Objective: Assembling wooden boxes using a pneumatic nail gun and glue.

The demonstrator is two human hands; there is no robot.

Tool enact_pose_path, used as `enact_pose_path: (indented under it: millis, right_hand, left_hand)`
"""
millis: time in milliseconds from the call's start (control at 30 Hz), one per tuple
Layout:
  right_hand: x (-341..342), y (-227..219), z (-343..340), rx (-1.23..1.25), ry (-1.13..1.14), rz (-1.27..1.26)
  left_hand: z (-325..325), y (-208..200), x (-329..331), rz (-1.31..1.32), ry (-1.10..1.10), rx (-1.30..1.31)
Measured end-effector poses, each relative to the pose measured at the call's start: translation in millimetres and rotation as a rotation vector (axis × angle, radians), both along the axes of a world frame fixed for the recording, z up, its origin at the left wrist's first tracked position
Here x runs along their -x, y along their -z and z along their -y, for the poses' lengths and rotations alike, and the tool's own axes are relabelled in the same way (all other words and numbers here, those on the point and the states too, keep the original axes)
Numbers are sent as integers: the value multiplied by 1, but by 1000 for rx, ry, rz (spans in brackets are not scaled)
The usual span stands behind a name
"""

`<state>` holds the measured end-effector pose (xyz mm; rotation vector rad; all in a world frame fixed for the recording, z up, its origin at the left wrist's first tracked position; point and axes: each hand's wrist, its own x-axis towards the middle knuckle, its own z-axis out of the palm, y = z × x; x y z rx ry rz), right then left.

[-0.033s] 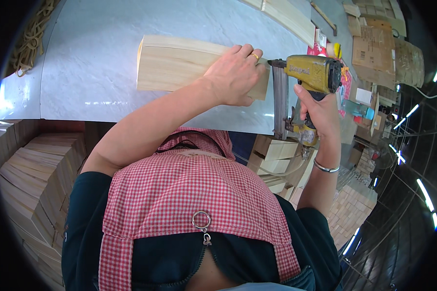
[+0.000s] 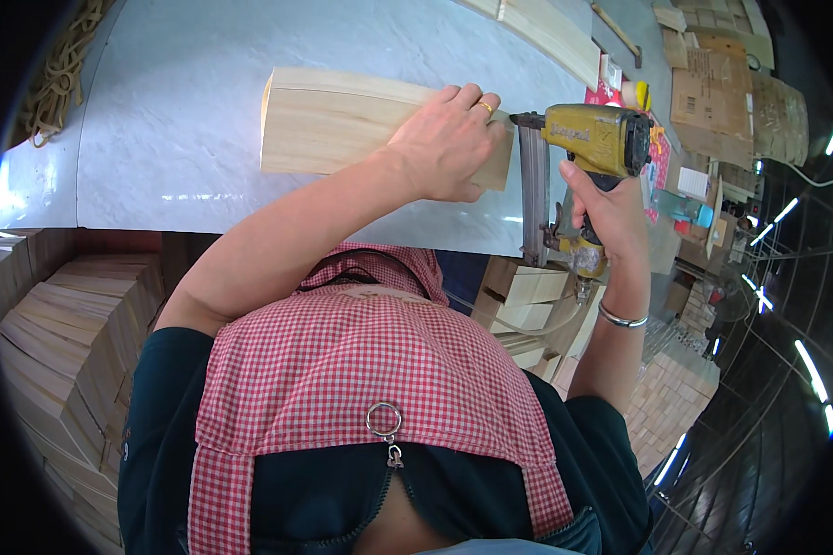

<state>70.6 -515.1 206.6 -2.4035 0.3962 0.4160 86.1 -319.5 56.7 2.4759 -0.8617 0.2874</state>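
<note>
A pale wooden piece (image 2: 333,125), with a seam running along its far side, lies on the table. My left hand (image 2: 449,143) grips it near its right end, fingers over the far edge and thumb at the near side. My right hand (image 2: 611,217) is wrapped round the handle of a yellow and black nail gun (image 2: 583,129). The gun's nose is at the right end of the wood; whether it touches cannot be told. Its long grey magazine points toward me. An air hose fitting shows below the handle.
The pale marbled table (image 2: 176,120) ends in front of my apron. Long boards (image 2: 555,42) lie at its far right, with a hammer (image 2: 620,32) beyond. Rubber bands (image 2: 65,79) hang at far left. Stacked wood (image 2: 83,314) stands lower left; a cardboard box (image 2: 708,97) is at right.
</note>
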Motion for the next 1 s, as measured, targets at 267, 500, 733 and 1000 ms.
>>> enact_pose_path:
  millis: [267,500,733,1000]
  right_hand:
    - [6,-6,3,-33,-6,42]
    - [46,-13,9,-82,25,93]
    - [65,-7,-3,-99,-16,59]
    - [63,1,-7,-107,-97,102]
  left_hand:
    - [-32,-7,10,91,-64,-19]
    - [-175,-26,46,-96,-229,-154]
    - [-120,-8,24,39,-278,-109]
    - [-106,0,18,47,-266,1]
